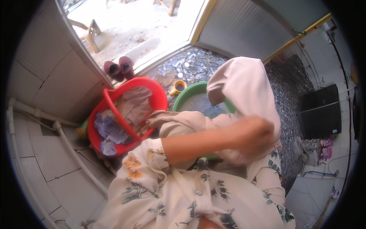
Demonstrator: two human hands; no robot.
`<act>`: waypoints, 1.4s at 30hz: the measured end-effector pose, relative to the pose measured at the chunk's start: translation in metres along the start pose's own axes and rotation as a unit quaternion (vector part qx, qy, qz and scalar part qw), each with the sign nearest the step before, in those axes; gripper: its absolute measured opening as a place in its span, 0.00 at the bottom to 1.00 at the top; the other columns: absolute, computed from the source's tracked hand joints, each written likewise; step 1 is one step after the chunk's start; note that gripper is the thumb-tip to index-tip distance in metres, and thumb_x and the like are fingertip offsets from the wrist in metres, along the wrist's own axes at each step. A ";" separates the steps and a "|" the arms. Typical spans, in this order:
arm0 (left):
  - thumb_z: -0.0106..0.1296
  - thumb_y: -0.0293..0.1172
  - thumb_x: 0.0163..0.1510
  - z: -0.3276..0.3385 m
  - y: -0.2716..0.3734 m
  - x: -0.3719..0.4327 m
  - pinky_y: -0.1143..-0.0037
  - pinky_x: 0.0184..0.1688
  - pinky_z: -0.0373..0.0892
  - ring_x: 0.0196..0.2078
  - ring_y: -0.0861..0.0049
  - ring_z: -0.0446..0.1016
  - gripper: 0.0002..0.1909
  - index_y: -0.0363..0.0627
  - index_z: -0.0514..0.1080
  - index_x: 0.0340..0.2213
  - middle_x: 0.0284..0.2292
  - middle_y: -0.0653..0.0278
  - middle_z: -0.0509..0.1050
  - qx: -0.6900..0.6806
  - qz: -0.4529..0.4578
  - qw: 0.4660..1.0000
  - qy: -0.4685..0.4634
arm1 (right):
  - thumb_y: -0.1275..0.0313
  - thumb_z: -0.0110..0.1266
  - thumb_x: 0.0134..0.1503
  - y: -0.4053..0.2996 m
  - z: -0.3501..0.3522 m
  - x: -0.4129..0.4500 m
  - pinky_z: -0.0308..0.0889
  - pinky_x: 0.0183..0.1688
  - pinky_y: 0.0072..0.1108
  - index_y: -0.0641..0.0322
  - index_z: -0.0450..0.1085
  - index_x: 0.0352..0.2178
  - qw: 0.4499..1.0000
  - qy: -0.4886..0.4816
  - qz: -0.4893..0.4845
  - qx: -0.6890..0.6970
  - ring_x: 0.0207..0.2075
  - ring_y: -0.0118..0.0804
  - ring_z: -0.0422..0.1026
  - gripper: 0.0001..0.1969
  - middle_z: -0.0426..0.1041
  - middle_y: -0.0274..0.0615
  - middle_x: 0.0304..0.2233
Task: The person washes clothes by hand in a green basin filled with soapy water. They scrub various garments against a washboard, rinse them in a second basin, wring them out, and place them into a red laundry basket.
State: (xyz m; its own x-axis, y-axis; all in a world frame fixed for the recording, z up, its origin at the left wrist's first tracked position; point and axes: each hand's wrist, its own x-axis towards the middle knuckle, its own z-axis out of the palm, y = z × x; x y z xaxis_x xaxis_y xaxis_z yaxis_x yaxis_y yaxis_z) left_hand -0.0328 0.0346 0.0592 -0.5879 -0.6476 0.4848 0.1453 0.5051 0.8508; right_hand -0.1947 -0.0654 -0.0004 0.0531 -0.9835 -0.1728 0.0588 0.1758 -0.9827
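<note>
A pale pink garment [246, 83] is spread in front of me, with one part raised at the right and the rest bunched toward the left. My left hand [254, 136] reaches across it from the left, curled against the cloth and blurred; its grip on the cloth cannot be made out. My right hand is out of sight, with cloth around the end of the right sleeve. Behind the garment stands a green basin [178, 100] holding sudsy water [200, 104]. At the left, a red basket [158, 88] with a handle holds beige cloth [135, 100] and bluish-purple cloth [110, 131].
Beside the green basin is a yellow mug [179, 86] with dark liquid. Dark red shoes [125, 67] stand near the doorway sill. Pipes [77, 154] run along the tiled wall at the left. A black box-like object [320, 111] stands at the right on the pebbled floor [288, 111].
</note>
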 end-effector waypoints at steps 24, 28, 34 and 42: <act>0.52 0.24 0.39 0.020 0.025 0.029 0.73 0.27 0.68 0.25 0.70 0.73 0.03 0.40 0.74 0.19 0.20 0.58 0.74 -0.094 0.061 0.985 -0.132 | 0.67 0.42 0.61 0.042 0.034 0.039 0.66 0.44 0.21 0.65 0.65 0.45 0.993 -0.003 0.055 0.104 0.35 0.28 0.70 0.15 0.71 0.40 0.37; 0.52 0.25 0.36 0.028 0.006 0.013 0.72 0.28 0.68 0.25 0.67 0.73 0.03 0.42 0.74 0.18 0.20 0.58 0.74 -0.108 -0.002 0.988 -0.108 | 0.67 0.42 0.61 0.040 0.014 0.029 0.66 0.44 0.21 0.65 0.65 0.45 0.994 0.014 0.054 0.091 0.35 0.28 0.71 0.15 0.71 0.40 0.37; 0.51 0.25 0.37 0.039 0.007 0.007 0.69 0.29 0.69 0.26 0.62 0.74 0.04 0.44 0.75 0.18 0.20 0.57 0.74 -0.081 -0.032 0.993 -0.085 | 0.67 0.42 0.61 0.032 -0.016 0.016 0.66 0.45 0.21 0.65 0.65 0.45 0.996 0.038 0.047 0.073 0.35 0.28 0.71 0.15 0.71 0.39 0.37; 0.50 0.26 0.37 0.041 0.005 -0.010 0.68 0.30 0.69 0.26 0.62 0.74 0.04 0.44 0.75 0.17 0.20 0.57 0.74 -0.119 -0.058 0.987 -0.089 | 0.67 0.42 0.61 0.028 -0.022 0.014 0.66 0.45 0.21 0.65 0.65 0.45 0.995 0.041 0.043 0.078 0.35 0.28 0.71 0.15 0.71 0.39 0.36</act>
State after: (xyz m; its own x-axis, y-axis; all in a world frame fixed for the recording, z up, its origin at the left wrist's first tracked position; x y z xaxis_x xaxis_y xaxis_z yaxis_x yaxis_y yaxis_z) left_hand -0.0588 0.0667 0.0502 -0.7393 -0.5711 0.3567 0.2391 0.2726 0.9319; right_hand -0.2141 -0.0751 -0.0321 -0.0166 -0.9637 -0.2666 0.2118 0.2572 -0.9429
